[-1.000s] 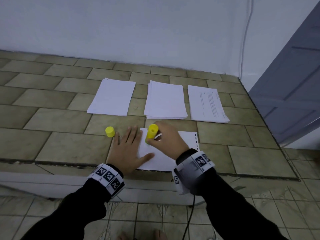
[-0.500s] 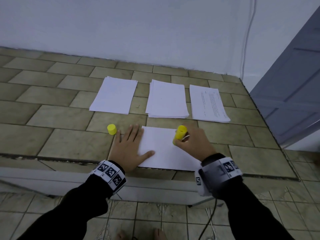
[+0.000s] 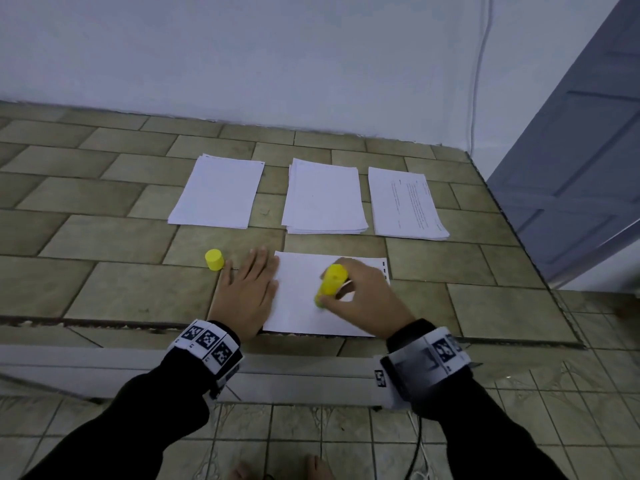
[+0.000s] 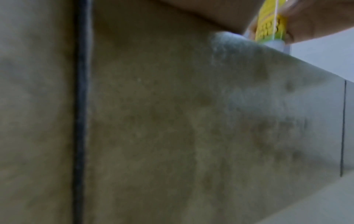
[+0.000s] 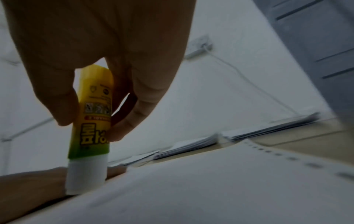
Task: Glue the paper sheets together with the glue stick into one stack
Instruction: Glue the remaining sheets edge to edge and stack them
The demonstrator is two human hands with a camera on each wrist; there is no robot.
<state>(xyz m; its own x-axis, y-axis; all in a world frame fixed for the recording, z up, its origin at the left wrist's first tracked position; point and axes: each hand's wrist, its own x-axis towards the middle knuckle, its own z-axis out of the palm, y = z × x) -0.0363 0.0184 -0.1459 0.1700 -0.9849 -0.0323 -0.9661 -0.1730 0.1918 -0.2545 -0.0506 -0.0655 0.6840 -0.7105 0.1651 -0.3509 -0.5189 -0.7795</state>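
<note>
I am sweeping the glue stick [image 3: 331, 281] back across the sheet [image 3: 301, 308] toward nine o'clock; half a second ago it was near the three o'clock edge. My right hand [image 3: 367, 299] is pinching its barrel, white tip seemingly touching paper, though blur hides contact. My left hand [image 3: 246, 295] is pressing flat on the sheet's nine o'clock edge on the bench [image 3: 114, 292]. Gluing looks partway done.
</note>
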